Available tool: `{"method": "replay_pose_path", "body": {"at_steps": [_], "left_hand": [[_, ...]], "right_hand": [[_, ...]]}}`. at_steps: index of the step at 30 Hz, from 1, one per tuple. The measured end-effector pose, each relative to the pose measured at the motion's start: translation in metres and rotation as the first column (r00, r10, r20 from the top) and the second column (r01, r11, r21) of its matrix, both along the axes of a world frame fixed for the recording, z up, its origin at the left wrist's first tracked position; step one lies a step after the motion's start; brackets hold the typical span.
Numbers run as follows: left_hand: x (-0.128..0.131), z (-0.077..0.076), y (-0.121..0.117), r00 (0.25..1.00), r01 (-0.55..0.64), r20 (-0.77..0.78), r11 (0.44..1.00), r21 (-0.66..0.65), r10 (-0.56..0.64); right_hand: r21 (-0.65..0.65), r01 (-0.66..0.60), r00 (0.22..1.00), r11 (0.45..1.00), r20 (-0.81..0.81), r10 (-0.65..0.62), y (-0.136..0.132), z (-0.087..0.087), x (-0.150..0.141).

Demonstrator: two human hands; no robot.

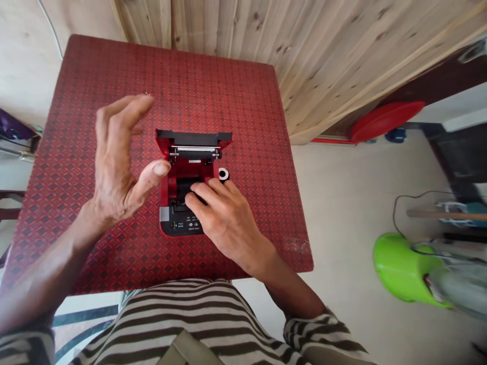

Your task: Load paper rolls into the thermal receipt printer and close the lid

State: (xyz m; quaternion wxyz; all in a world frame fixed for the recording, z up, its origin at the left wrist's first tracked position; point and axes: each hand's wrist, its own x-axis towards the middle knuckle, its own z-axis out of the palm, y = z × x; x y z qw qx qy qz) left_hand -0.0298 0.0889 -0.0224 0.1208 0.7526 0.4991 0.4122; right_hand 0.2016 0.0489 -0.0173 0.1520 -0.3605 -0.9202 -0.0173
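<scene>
A small red and black printer (181, 228) stands on the table with its lid (194, 138) raised and its inner bay facing up. My right hand (228, 223) reaches over the printer's right side into the bay, fingers bent and close together. Their tips are at a dark part (185, 188) inside; what they grip, if anything, is hidden. My left hand (119, 157) is held up at the printer's left, fingers curved and apart from the thumb, with nothing in it. The thumb tip overlaps the printer's left edge in view; I cannot tell if it touches. A white-and-black roll (223, 174) sits beside the printer.
Beneath the printer is a table (243, 111) with a red patterned cover. A wood-plank wall (243, 30) borders its far side. On the floor to the right are a green bucket (399, 266) and a cable (395, 215); a red round object (384, 121) leans farther back.
</scene>
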Motion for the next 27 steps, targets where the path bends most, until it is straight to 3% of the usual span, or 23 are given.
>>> {"method": "replay_pose_path", "body": {"at_steps": [3,7,12,19,27], "left_hand": [[0.006,0.003,0.008,0.983,0.177,-0.041,0.984,-0.002,-0.176],[0.006,-0.001,-0.009,0.978,0.208,-0.008,0.977,-0.043,-0.209],[0.0,-0.013,-0.036,0.934,0.319,-0.173,0.948,0.016,-0.312],[-0.002,-0.035,-0.051,0.904,0.357,-0.275,0.932,0.067,-0.327],[0.001,-0.041,-0.057,0.911,0.312,-0.312,0.946,0.094,-0.269]], "right_hand": [[0.013,0.055,0.997,0.998,-0.054,-0.054,-0.007,0.0,0.0],[-0.009,0.071,0.989,0.997,-0.132,-0.071,-0.015,-0.003,0.002],[0.06,0.072,0.974,0.996,-0.219,-0.057,-0.019,-0.009,0.004],[0.062,0.07,0.962,0.996,-0.268,-0.051,-0.022,-0.017,0.003],[0.09,0.067,0.97,0.994,-0.24,-0.044,-0.024,-0.018,0.004]]}}
